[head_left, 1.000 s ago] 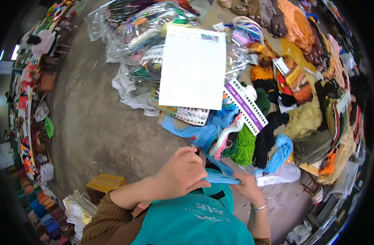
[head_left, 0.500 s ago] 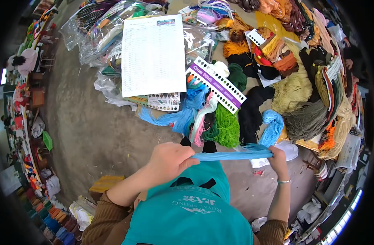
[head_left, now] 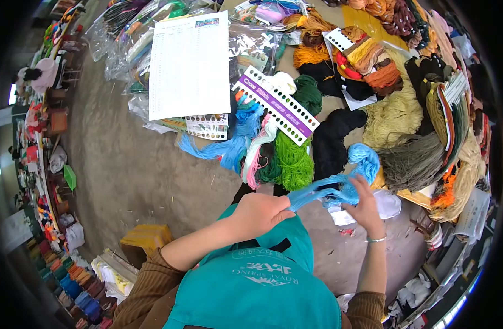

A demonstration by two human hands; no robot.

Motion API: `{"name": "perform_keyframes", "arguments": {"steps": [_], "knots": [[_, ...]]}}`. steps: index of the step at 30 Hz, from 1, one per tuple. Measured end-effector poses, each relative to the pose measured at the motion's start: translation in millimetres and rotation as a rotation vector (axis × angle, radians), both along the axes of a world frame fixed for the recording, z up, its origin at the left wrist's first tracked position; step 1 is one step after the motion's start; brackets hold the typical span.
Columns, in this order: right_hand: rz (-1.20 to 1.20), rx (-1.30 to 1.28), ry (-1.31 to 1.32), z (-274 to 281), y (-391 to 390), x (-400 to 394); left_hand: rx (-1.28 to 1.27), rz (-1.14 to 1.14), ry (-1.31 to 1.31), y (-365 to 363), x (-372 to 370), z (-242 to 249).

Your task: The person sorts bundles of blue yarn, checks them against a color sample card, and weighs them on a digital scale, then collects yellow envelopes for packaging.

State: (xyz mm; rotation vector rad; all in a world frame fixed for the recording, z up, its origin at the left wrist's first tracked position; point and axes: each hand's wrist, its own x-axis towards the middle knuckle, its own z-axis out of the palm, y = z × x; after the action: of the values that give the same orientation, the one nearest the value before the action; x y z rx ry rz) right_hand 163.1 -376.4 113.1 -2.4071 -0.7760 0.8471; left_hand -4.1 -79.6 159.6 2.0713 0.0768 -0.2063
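Observation:
My left hand (head_left: 260,214) is closed around one end of a light blue skein of thread (head_left: 320,190). From that fist the loose strands run right toward a twisted blue bundle (head_left: 364,159) at the near edge of the table. Beside the strands, my right hand (head_left: 366,211) has its fingers spread, with the fingertips right at the thread. Close ahead lie a bright green skein (head_left: 294,164), a black skein (head_left: 333,142) and a purple-striped card with punched holes (head_left: 276,104) that has colored threads hanging from it.
A printed sheet (head_left: 189,68) lies on plastic bags to the left. Olive yarn (head_left: 391,120), grey yarn (head_left: 416,162) and a card of orange and red threads (head_left: 366,57) are at the right. A yellow stool (head_left: 147,236) stands at lower left. A person (head_left: 43,74) is at far left.
The blue thread was stretched taut between both hands; now it hangs looser. My right hand has let go and spread its fingers. My left hand has moved right.

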Motion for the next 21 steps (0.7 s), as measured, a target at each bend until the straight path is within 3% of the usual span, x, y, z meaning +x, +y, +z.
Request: {"name": "perform_keyframes", "arguments": {"steps": [3,7,9,11,15,17,19,21], "knots": [[0.052,0.449,0.352,38,62,-23,0.081,-0.062,0.05,-13,0,4],[0.284,0.536,0.619,76,125,-46,0.09,-0.067,0.004,-23,-1,13],[0.289,0.654,0.597,61,134,-59,0.062,-0.023,-0.049,-24,-1,15],[0.156,0.705,0.765,57,138,-60,-0.093,0.027,0.093,-20,-2,16],[0.157,0.653,0.705,55,140,-53,-0.251,0.107,0.217,-19,-5,10],[0.163,0.409,0.594,51,137,-50,-0.455,0.318,0.106,-22,-5,1],[0.132,0.449,0.561,49,138,-51,-0.524,0.402,0.166,-24,-3,-10],[0.061,0.377,0.46,44,138,-53,-1.041,0.711,0.472,-27,0,-23]]}}
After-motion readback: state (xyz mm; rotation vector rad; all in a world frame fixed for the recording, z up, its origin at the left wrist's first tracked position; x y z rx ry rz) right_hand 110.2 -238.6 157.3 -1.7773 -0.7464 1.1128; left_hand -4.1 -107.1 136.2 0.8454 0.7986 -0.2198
